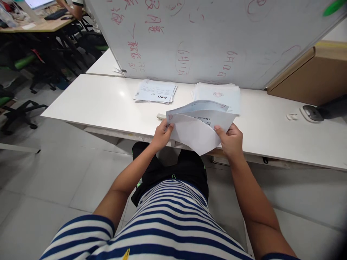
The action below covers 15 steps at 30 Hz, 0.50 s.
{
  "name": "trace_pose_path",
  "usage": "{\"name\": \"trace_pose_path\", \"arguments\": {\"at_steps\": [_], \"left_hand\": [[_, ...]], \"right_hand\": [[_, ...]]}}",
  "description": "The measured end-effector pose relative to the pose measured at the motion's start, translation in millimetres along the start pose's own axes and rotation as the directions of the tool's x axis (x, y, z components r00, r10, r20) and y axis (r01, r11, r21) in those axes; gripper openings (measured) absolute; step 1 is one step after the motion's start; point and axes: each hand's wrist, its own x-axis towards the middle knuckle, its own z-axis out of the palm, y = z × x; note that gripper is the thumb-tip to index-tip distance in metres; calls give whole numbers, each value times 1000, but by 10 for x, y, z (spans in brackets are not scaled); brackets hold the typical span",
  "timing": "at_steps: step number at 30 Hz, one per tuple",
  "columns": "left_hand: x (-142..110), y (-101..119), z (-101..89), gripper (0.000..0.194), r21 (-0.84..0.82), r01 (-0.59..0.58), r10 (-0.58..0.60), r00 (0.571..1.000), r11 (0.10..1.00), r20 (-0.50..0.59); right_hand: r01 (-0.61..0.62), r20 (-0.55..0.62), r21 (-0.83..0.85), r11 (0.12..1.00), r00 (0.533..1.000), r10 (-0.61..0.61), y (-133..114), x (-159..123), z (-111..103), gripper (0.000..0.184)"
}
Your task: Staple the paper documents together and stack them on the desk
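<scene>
Several printed paper sheets (pixel 193 130) are held up over the front edge of the white table, fanned slightly apart. My left hand (pixel 162 134) pinches their left edge, thumb on top. At the right edge my right hand (pixel 231 140) grips them, thumb on the front and fingers curled behind. Part of a printed line with the word "Testing" shows between the sheets. Just behind them lies a stack of papers (pixel 217 93) with a round red stamp, partly covered by the held sheets. A second paper pile (pixel 155 91), marked "PONY", sits farther left.
A whiteboard (pixel 168 43) with red writing stands along the back of the white table (pixel 89 95). To the right are a cardboard box (pixel 311 68), a computer mouse (pixel 311 113) and a small white item (pixel 292 116). Another person's arm (pixel 77 11) rests at a desk, upper left.
</scene>
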Motion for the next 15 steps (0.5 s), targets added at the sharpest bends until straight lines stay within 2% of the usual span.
{"name": "trace_pose_path", "arguments": {"at_steps": [2,5,7,9,11,13,15], "left_hand": [[27,47,28,37,-11,-5,4,997,1000,-79],[59,108,63,37,-63,-36,25,986,997,-167],[66,124,79,38,-86,-45,29,982,995,-187],[60,113,90,40,-79,-32,16,980,996,-196],[46,80,96,41,-54,-18,6,979,998,-206],[29,38,96,41,-21,-19,14,980,1000,-200],[13,4,88,41,27,-37,41,984,999,-171]], "right_hand": [[84,-4,27,996,996,-84,-109,26,26,45],[208,20,90,974,977,-210,-184,89,46,59],[227,67,104,968,970,-234,-147,122,42,69],[197,121,94,976,971,-207,-62,132,33,73],[162,128,36,986,978,-165,24,121,25,63],[144,78,-53,988,987,-140,77,102,24,45],[138,24,-108,985,990,-136,88,88,33,36]]}}
